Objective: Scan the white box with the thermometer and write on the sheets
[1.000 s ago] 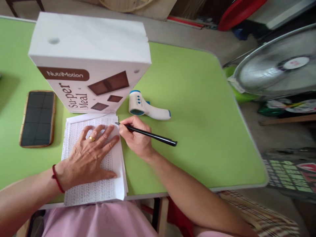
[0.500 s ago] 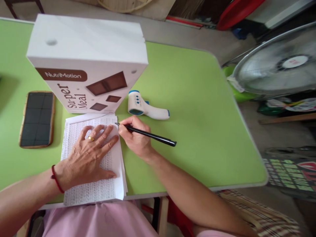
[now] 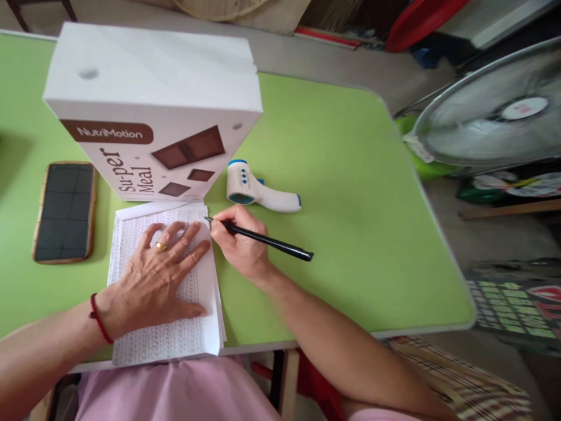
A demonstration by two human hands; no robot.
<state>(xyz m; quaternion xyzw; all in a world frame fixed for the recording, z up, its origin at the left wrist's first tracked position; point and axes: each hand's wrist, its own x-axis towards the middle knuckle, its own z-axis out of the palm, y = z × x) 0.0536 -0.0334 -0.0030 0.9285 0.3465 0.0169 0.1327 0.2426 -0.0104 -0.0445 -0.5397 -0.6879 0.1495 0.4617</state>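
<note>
Left hand (image 3: 160, 280) is lying flat across the paper (image 3: 160, 345), its fingers (image 3: 193, 256) spreading wide and gripping nothing. Right hand (image 3: 241, 240) is holding a black pen (image 3: 267, 238), thumb and fingers closing on it near the writing end, the rest slanting back to the right. Nib (image 3: 207, 218) is sitting at the upper right margin of the top sheet, just beside the left fingertips; cannot tell whether it is touching. Paper is lying on the green counter (image 3: 359, 222), in front of the standing white box (image 3: 153, 70), its near end reaching the counter's edge. Small rows of marks are filling the page; lower sheets (image 3: 222, 330) are peeking out at the right. For a clean stroke, the left palm should probably be pressing evenly, since the loose stack looks likely to be slipping under a dragging pen. Best if the spread fingertips are leaving the nib a clear lane, and the pinch is staying light enough for small turns. Box is standing close at the far end, so sliding the paper that way would likely be bumping it. White thermometer (image 3: 263, 193) is lying just beyond the right hand, phone (image 3: 65, 213) resting to the paper's left.
</note>
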